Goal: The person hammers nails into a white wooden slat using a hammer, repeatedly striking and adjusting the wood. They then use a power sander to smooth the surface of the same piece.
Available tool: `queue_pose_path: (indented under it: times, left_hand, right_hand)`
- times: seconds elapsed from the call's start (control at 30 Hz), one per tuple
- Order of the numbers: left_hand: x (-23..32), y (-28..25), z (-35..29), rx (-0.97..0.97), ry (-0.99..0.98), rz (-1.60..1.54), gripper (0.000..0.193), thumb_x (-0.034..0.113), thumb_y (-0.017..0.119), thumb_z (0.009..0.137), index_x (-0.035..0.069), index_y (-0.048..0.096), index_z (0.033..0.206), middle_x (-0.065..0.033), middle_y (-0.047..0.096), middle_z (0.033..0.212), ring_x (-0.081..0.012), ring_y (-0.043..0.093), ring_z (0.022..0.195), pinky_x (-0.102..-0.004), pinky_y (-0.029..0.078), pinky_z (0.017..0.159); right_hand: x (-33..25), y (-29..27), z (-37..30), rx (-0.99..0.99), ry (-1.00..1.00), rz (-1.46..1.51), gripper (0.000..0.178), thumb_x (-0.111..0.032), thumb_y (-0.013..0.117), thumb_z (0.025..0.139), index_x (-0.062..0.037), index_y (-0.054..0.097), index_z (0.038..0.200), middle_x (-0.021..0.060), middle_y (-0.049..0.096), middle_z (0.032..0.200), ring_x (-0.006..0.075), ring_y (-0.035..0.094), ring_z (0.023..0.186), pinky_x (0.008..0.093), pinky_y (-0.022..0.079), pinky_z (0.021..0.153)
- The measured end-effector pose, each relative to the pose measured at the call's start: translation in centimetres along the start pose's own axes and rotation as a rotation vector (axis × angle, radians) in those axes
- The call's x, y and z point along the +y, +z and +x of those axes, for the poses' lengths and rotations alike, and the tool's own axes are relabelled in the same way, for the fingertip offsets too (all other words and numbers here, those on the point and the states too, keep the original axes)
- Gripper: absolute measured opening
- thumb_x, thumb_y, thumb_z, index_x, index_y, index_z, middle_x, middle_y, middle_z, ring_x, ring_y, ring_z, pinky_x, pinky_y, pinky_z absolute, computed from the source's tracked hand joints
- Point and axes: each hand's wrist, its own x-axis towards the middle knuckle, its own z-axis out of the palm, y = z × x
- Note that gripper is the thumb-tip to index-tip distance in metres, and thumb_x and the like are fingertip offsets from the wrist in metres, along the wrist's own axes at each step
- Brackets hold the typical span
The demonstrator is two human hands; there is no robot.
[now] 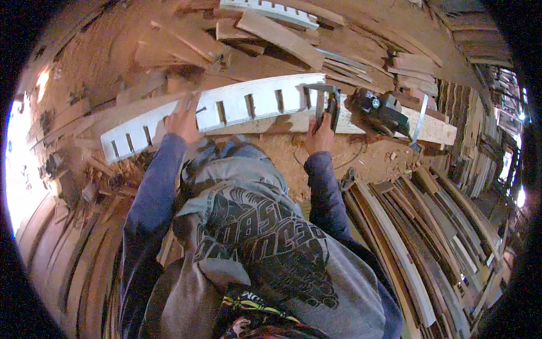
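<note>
the white slotted board point(264, 100) lies slantwise in front of the person, its right part over or against a pale plank point(440, 131); the left hand point(183, 120) rests across it, but whether that grip pinches the edge or only presses down i cannot tell; the right hand point(320, 135) has its grip closed on a dark tool point(335, 110), whose arm reaches over the board's right end; the tool's exact kind is unclear.

as i judge it, the board could swing or slide if the left hand's pressure eased while the tool pushed sideways; a slip of the tool could mark the white face or split the wood near the end slot; the right hand might also knock the black power tool point(389, 116) beside it, or the metal strip point(419, 121) farther right.

i can make out no container; the slots look dark, and what they hold, if anything, cannot be told.
</note>
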Motion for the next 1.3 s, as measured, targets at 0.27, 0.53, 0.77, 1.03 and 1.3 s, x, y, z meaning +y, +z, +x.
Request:
queue_pose_path:
  times: [0.27,0.53,0.77,1.03,1.3]
  left_hand:
    - [0.0,-0.7,-0.4,-0.019,-0.004,0.009,0.103,0.026,0.081,0.062,0.018,0.027,0.149,-0.0123,0.036,0.149,-0.0393,0.057,0.115,-0.0503,0.049,0.093]
    - [-0.5,-0.6,-0.3,-0.029,0.025,-0.058,0.112,0.026,0.088,0.057,0.021,0.025,0.15,-0.0102,0.032,0.152,-0.036,0.051,0.124,-0.0489,0.047,0.097]
    - [-1.9,1.1,0.0,0.03,0.067,-0.162,0.114,0.029,0.09,0.056,0.023,0.025,0.15,-0.0063,0.03,0.153,-0.0352,0.049,0.126,-0.0507,0.046,0.097]
    - [-1.7,0.9,-0.3,0.079,0.084,-0.129,0.11,0.03,0.089,0.058,0.023,0.028,0.149,-0.0044,0.029,0.154,-0.0321,0.048,0.128,-0.0486,0.047,0.098]
    - [-2.1,-0.2,-0.5,-0.004,0.094,-0.122,0.102,0.032,0.085,0.064,0.021,0.03,0.148,-0.0042,0.03,0.155,-0.0326,0.047,0.129,-0.0418,0.044,0.103]
  right_hand:
    - [1.3,0.5,-6.3,0.197,-0.083,0.248,0.038,-0.031,0.053,0.096,-0.0018,0.048,0.119,0.0251,0.064,0.103,0.0451,0.063,0.085,0.0506,0.049,0.069]
    - [-5.7,0.7,-5.0,-0.113,-0.218,0.109,0.037,-0.033,0.048,0.099,-0.0015,0.05,0.119,0.0247,0.065,0.09,0.0442,0.063,0.082,0.0499,0.049,0.068]
    - [-6.7,4.0,-5.6,-0.178,-0.322,-0.037,0.039,-0.031,0.048,0.098,-0.0023,0.049,0.125,0.0277,0.064,0.084,0.0478,0.061,0.073,0.0537,0.048,0.063]
    - [-1.4,1.5,-10.6,-0.28,-0.106,-0.08,0.043,-0.025,0.053,0.095,-0.0048,0.047,0.132,0.0283,0.063,0.104,0.0477,0.061,0.089,0.053,0.049,0.075]
    - [-2.8,2.5,-4.8,0.04,-0.175,-0.002,0.037,-0.029,0.049,0.099,-0.0002,0.052,0.121,0.0251,0.063,0.091,0.0427,0.062,0.084,0.0456,0.048,0.072]
